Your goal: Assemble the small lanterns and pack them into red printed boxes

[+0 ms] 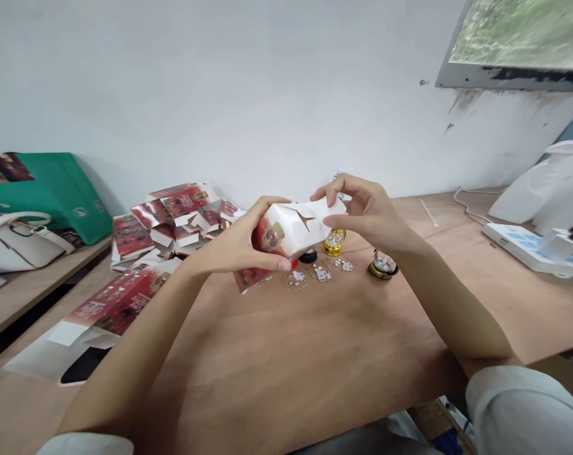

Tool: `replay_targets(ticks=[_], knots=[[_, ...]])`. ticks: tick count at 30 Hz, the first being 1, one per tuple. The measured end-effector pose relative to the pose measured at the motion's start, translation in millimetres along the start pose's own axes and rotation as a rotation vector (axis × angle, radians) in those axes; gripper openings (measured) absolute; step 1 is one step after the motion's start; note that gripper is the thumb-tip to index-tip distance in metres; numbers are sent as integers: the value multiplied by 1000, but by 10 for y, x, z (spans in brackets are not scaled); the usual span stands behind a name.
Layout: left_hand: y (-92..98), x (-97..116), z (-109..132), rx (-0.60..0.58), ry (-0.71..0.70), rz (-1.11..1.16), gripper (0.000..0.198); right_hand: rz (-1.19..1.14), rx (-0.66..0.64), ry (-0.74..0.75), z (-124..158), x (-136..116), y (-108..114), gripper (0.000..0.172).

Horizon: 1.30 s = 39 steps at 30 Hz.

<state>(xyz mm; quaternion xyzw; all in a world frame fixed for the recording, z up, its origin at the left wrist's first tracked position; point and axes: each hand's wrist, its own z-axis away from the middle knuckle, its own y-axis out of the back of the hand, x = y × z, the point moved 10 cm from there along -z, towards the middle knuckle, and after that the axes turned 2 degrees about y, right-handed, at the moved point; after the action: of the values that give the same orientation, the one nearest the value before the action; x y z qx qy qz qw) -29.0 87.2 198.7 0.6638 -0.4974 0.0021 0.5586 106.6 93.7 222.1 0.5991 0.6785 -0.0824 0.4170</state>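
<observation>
Above the middle of the wooden table [315,354] I hold a small red and white cardboard box [286,234] with both hands. My left hand [241,243] wraps round its left side, thumb on top and fingers beneath. My right hand [362,212] pinches the white flap at the box's right end between thumb and fingers. Just beyond and below the box lie a gold miniature lantern [334,242], a clear dome on a dark base [382,265] and several small wire parts [320,272].
A heap of folded red and white boxes [172,218] and flat box blanks [118,300] lie at the left. A green bag [54,189] and white handbag [21,237] rest on a side bench. White devices [537,246] sit at the right.
</observation>
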Motion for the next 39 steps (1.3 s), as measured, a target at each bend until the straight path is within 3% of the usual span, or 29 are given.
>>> replay_targets(ticks=[3, 5, 10, 14, 22, 29, 34, 39], knots=[[-121, -107, -31, -141, 36, 137, 69, 98, 21, 41, 0, -42, 14, 2], [-163, -159, -48, -174, 56, 165, 61, 178, -11, 45, 9, -64, -24, 9], [-172, -216, -60, -148, 117, 108, 62, 370, -158, -17, 61, -58, -150, 12], [-189, -183, -47, -155, 108, 121, 60, 443, -271, 15, 82, -85, -227, 21], [-174, -129, -74, -140, 57, 122, 54, 425, -275, 106, 74, -187, -257, 50], [-154, -172, -50, -145, 102, 111, 50, 533, -263, 125, 64, -183, -234, 42], [-75, -179, -44, -53, 109, 13, 50, 586, -192, 154, 53, -214, -195, 36], [9, -63, -34, 98, 70, -272, 56, 595, -245, -4, 68, -66, -260, 38]])
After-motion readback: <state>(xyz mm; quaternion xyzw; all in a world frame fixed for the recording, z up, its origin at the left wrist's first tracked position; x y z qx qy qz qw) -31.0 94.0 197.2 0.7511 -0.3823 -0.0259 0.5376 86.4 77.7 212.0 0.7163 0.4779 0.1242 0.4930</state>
